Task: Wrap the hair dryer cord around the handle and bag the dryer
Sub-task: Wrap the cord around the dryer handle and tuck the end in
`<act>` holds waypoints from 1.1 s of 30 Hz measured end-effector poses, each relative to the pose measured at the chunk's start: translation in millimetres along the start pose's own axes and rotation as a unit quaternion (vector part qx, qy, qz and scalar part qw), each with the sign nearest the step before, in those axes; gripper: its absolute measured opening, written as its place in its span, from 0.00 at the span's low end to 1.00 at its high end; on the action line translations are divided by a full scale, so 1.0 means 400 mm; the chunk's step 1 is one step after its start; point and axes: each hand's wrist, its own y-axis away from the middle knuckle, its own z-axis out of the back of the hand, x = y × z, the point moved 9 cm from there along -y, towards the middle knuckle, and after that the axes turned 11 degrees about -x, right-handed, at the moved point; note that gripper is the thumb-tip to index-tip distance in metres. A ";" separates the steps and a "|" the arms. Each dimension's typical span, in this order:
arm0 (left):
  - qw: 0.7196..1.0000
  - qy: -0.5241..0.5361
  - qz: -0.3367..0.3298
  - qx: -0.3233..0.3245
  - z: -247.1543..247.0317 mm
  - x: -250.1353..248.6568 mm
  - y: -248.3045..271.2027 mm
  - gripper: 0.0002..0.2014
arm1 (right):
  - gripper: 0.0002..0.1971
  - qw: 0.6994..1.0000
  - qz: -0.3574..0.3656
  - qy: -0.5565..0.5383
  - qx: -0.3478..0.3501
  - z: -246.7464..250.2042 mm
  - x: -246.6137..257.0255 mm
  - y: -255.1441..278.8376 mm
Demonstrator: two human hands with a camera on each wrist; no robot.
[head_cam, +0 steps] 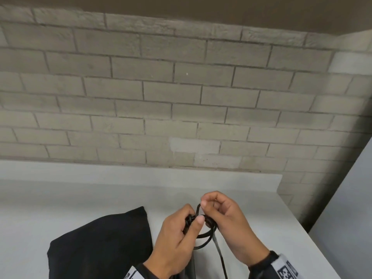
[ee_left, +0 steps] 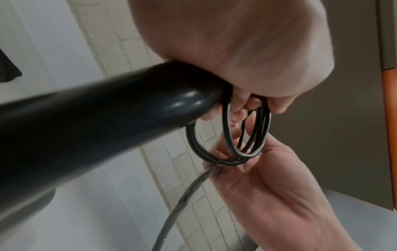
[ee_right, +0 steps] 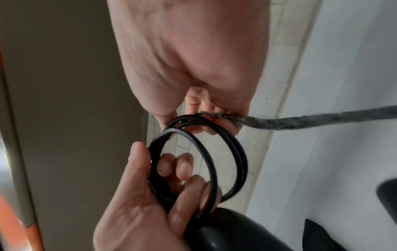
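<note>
My left hand [head_cam: 191, 220] grips the end of the dark hair dryer handle [ee_left: 107, 110] together with several black cord loops [head_cam: 205, 236] coiled at that end. My right hand [head_cam: 207, 202], just right of it, pinches the cord where a strand rises from the coil. In the right wrist view the cord loops [ee_right: 214, 152] hang between both hands, and a rough grey length of cord [ee_right: 311, 121] trails off to the right. The dryer's body is mostly hidden below my left hand. The black cloth bag [head_cam: 100, 244] lies flat on the table, left of my hands.
The white table [head_cam: 60, 198] runs back to a pale brick wall [head_cam: 181, 97]. Its right edge [head_cam: 302, 228] drops off just beyond my right hand. An orange-edged upright [ee_left: 389, 135] stands at the side.
</note>
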 end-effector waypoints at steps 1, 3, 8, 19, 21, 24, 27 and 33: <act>1.000 -0.001 0.003 0.004 -0.001 0.003 0.000 0.20 | 0.09 1.000 -0.008 -0.014 -0.009 0.003 -0.013 0.001; 1.000 -0.001 0.007 0.009 -0.003 0.006 0.001 0.20 | 0.12 0.999 -0.011 -0.026 -0.018 0.003 -0.024 0.006; 0.999 0.029 0.025 0.013 -0.007 0.003 0.004 0.14 | 0.18 0.999 0.026 -0.012 -0.020 0.012 -0.023 0.026; 0.999 0.003 0.034 -0.008 0.003 0.012 0.002 0.16 | 0.14 0.998 0.049 0.024 0.043 0.006 -0.040 0.074; 0.999 0.001 0.034 -0.011 0.000 0.012 0.001 0.16 | 0.16 0.995 0.069 0.056 0.036 0.008 -0.036 0.077; 0.998 0.009 0.050 -0.025 -0.002 0.017 0.004 0.16 | 0.21 0.987 0.096 0.117 -0.063 0.036 -0.053 0.085; 0.997 0.033 0.064 -0.038 -0.004 0.010 0.007 0.19 | 0.16 0.907 0.255 0.255 -0.216 0.059 -0.007 0.130; 0.995 0.043 0.067 -0.057 0.004 0.007 0.008 0.25 | 0.12 0.824 0.333 0.407 -0.210 -0.015 -0.002 0.159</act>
